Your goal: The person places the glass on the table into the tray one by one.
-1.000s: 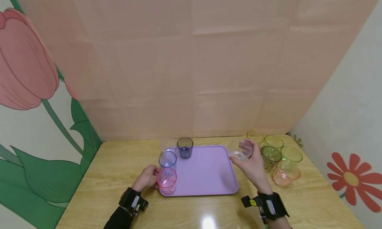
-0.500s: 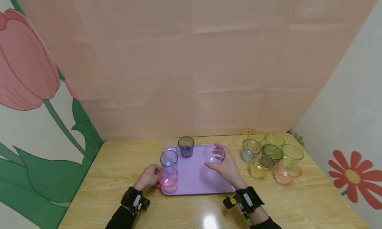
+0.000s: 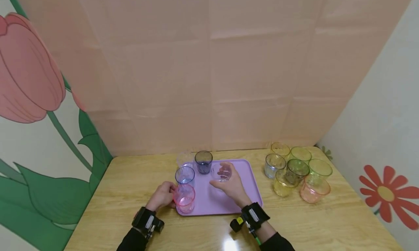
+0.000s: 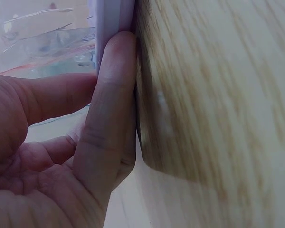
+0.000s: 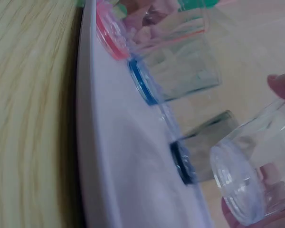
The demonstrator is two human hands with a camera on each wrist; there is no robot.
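In the head view my right hand [image 3: 231, 187] holds a clear glass [image 5: 240, 185] over the lilac tray [image 3: 229, 205]. The right wrist view shows this glass tilted, its base apart from the tray. My left hand [image 3: 161, 196] is at the tray's left edge; in the left wrist view its thumb and fingers pinch the rim, partly hidden behind a finger. Beside that hand a pink-rimmed glass [image 3: 184, 202] stands on the tray. Behind it stand a blue glass [image 3: 184, 178], a faint clear glass [image 3: 184, 158] and a dark grey glass [image 3: 203, 164].
Right of the tray, several glasses stand close together on the wooden table [image 3: 203, 232], among them a dark green glass [image 3: 298, 167], a yellow glass [image 3: 283, 187], an orange-pink glass [image 3: 314, 192] and a bluish clear glass [image 3: 274, 167]. A beige covering [image 3: 209, 80] hangs behind.
My right hand has carried the clear glass leftward from beside the right-hand group to over the tray, near the dark grey glass. The left hand stays at the tray's edge.
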